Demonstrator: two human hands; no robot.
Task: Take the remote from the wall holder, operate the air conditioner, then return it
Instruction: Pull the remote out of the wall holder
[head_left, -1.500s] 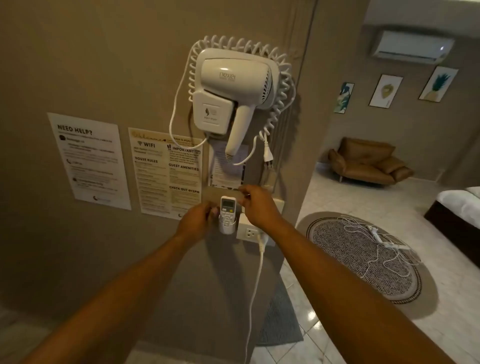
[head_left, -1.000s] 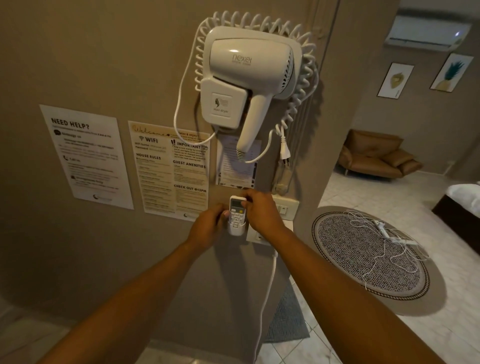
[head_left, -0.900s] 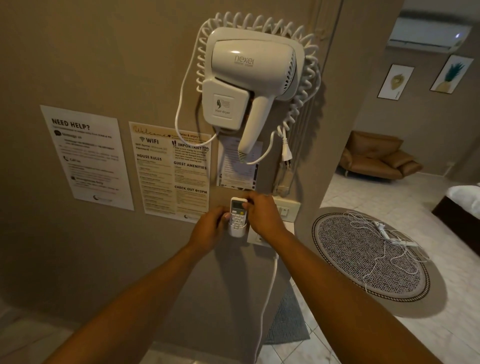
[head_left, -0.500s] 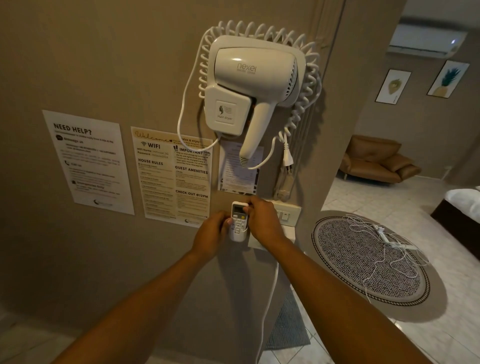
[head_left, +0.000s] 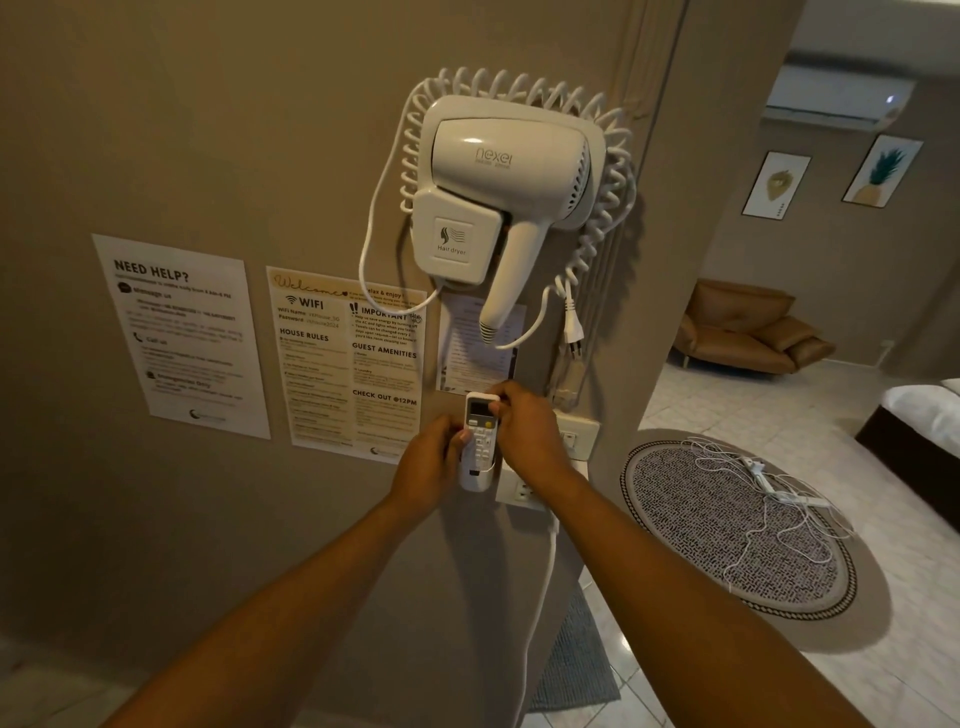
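On the wall below the hair dryer (head_left: 498, 208), the remote (head_left: 480, 431) sits upright in its holder (head_left: 475, 478), the right hand (head_left: 524, 426) pinching its top and the left hand (head_left: 428, 462) steadying the side, whether lifting out or returning I cannot tell.

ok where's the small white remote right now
The small white remote sits in its white wall holder, centre view, below the white hair dryer, between both hands.
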